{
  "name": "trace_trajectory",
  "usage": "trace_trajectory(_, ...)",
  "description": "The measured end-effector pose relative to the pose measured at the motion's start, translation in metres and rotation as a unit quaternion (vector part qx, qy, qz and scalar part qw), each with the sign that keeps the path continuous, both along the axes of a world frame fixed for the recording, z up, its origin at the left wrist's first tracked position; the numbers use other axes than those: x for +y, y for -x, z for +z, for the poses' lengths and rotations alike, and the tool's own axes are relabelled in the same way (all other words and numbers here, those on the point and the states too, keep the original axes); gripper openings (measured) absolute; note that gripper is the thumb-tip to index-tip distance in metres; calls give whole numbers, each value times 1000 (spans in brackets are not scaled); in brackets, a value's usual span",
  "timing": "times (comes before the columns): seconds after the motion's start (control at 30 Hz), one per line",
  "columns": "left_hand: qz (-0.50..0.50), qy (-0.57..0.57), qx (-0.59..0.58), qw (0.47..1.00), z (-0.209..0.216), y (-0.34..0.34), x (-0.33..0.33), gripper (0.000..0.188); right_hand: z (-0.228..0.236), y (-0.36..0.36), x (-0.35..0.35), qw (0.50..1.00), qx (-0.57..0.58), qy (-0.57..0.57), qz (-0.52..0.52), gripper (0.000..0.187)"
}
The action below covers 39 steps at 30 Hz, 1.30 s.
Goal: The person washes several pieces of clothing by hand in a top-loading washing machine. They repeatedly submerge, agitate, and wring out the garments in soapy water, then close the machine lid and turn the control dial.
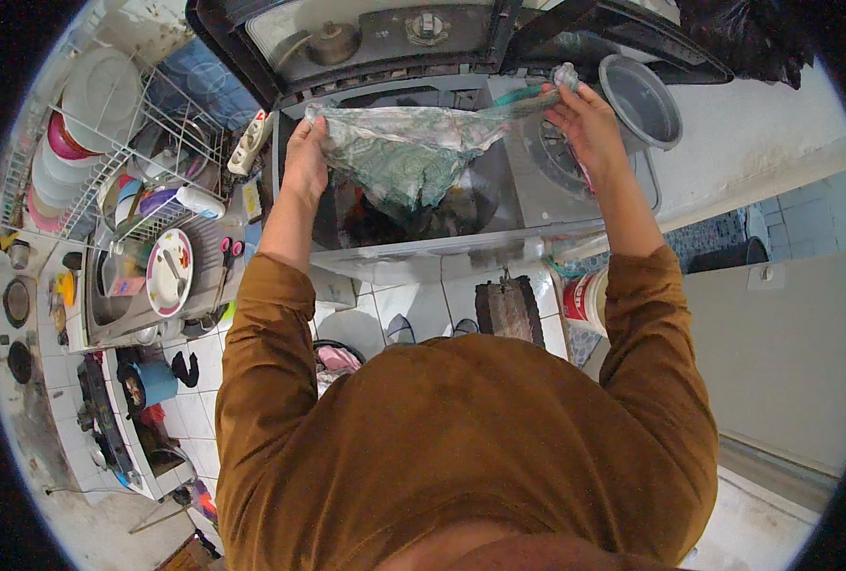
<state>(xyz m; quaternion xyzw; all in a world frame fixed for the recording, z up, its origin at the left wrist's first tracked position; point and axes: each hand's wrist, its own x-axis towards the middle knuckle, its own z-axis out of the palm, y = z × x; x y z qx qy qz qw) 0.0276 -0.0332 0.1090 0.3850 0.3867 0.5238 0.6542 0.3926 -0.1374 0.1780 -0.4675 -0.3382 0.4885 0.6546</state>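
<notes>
A wet, crumpled grey-green patterned cloth (394,152) is stretched between my hands, its middle sagging in a point. My left hand (306,160) pinches one top corner, fingers closed. The opposite end is gripped by my right hand (583,119), with a bunched tip sticking up past the fingers. Below the cloth is the open left tub of a twin-tub washing machine (413,244), with dark laundry (371,221) in it, partly hidden. Under my right hand lies the round spin-tub opening (556,157), partly covered by my wrist.
Raised lids (375,43) stand behind the machine. A grey basin (642,100) leans at its right. To the left are a dish rack (99,143), a power strip (250,143) and a sink (118,285) with a plate (169,271). A bucket (585,300) stands near my right elbow.
</notes>
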Motion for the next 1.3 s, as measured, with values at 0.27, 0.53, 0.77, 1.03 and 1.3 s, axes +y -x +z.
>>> trace_trajectory(0.27,3,-30,1,1000,30,-10,-9,16,-7,-3,6,997,-61,38,8,28)
trace_trajectory(0.53,74,-149,-18,986,114,35,27,15,17,46,-32,412,-847,24,335,28)
trace_trajectory(0.77,-158,-216,329,905,97,4,-28,28,49,65,-22,533,-820,-13,206,30)
trace_trajectory(1.03,-270,-332,385,817,2,-51,-44,58,167,97,-14,725,-667,-170,28,26)
trace_trajectory(1.3,-146,-340,330,868,9,-60,-34,31,245,74,-29,743,-653,-100,-108,19)
